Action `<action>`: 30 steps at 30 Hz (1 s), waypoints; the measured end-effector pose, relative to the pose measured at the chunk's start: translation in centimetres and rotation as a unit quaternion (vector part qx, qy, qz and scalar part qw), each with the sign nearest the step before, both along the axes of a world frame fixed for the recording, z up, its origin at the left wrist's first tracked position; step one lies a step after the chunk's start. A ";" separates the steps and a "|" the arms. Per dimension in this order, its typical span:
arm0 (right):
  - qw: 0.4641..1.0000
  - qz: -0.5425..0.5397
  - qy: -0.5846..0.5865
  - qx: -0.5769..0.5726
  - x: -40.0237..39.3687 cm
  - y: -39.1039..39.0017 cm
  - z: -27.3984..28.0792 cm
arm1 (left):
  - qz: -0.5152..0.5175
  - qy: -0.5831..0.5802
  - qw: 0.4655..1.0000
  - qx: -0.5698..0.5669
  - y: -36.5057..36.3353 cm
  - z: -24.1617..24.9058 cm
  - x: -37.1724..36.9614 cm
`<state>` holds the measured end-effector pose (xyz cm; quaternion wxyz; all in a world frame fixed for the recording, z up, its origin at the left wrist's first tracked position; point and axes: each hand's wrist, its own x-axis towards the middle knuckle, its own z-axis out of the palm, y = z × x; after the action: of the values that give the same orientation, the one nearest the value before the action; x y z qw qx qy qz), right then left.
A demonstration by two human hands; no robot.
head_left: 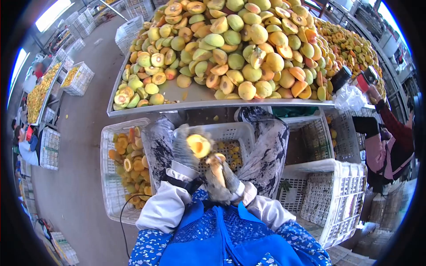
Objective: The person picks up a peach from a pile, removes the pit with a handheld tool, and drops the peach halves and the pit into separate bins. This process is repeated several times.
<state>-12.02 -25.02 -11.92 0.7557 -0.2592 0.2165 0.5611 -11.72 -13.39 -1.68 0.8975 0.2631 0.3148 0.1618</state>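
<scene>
left hand (188,153): gloved in grey, raised in front of the body; the fingers are closed around a halved peach, gripped from below and behind.
halved peach (198,145): held in the left hand, cut face turned up toward the camera, yellow flesh with a darker hollow in the middle; seen above the middle crate.
right hand (220,179): gloved in grey, lower and nearer the body than the left; the fingers are curled shut around a pale piece (216,163) that sticks up from the fist. what the piece is cannot be told, as it is blurred.
hands to each other: close together, the right just below the left; whether they touch cannot be told.
sleeves and apron: white sleeve covers are worn on both forearms, above a blue apron (222,239).
middle crate (230,133): white plastic, set under the hands between the knees, with some fruit pieces at the bottom.
left crate (111,177): white plastic, beside the person's left leg, holding orange and yellow peach halves.
right crates (328,199): white plastic, stacked to the right.
tabletop (177,95): a metal tray surface ahead of the person, heaped with a pile of peaches (235,48), whole and halved, green, yellow and orange.
other person (390,142): seated at the right edge in a dark red sleeve, with an arm reaching to the tabletop's corner.
floor (84,133): grey concrete, with more crates and fruit trays far left.
</scene>
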 end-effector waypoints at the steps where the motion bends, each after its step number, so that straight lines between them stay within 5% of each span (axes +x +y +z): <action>1: 0.965 -0.055 -0.001 -0.258 -0.6 7.5 -12.6 | 0.022 -0.111 0.991 -0.068 2.3 -2.1 -0.7; 2: 0.996 -0.041 0.047 -0.060 -0.2 4.2 -8.3 | 0.091 -0.083 0.989 0.080 2.2 0.4 -1.9; 3: 0.981 0.020 0.102 0.163 0.4 0.9 -3.0 | 0.102 -0.087 0.987 0.089 4.1 -0.7 -3.7; 4: 0.931 0.099 0.121 0.330 0.9 -2.5 2.6 | 0.093 0.083 0.922 0.367 7.4 -2.7 -6.3; 6: 0.966 0.085 0.071 0.233 1.6 -2.6 1.6 | 0.024 0.363 0.555 0.748 11.1 -0.2 -9.2; 7: 0.971 0.134 -0.011 0.200 2.0 -2.6 2.3 | 0.039 0.374 0.498 0.781 12.0 1.6 -10.0; 9: 0.969 0.190 -0.019 0.153 2.2 -2.1 2.9 | 0.059 0.386 0.434 0.812 13.4 4.2 -9.4; 11: 0.965 0.245 -0.030 0.088 2.4 -1.5 2.0 | 0.071 0.331 0.316 0.886 15.6 6.6 -6.4; 16: 0.964 0.259 -0.050 0.020 3.9 -0.7 2.1 | 0.041 0.346 0.350 0.870 23.0 7.7 5.5; 18: 0.960 0.262 -0.077 -0.064 4.7 -0.4 4.0 | 0.043 0.380 0.328 0.864 26.5 7.1 9.5; 20: 0.954 0.259 -0.095 -0.118 4.9 -0.3 3.4 | -0.085 0.362 0.288 0.882 28.5 7.2 11.8; 24: 0.955 0.251 -0.123 -0.099 4.9 -0.3 0.6 | -0.282 0.378 0.265 0.841 29.2 7.2 13.9; 30: 0.953 0.227 -0.191 -0.064 3.9 -0.4 -0.5 | -0.315 0.386 0.234 0.835 27.2 8.0 12.6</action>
<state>-8.15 -25.39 -12.37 0.6172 -0.4518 0.0385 0.6430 0.91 13.80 6.31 -0.0806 0.9725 0.2020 -0.0831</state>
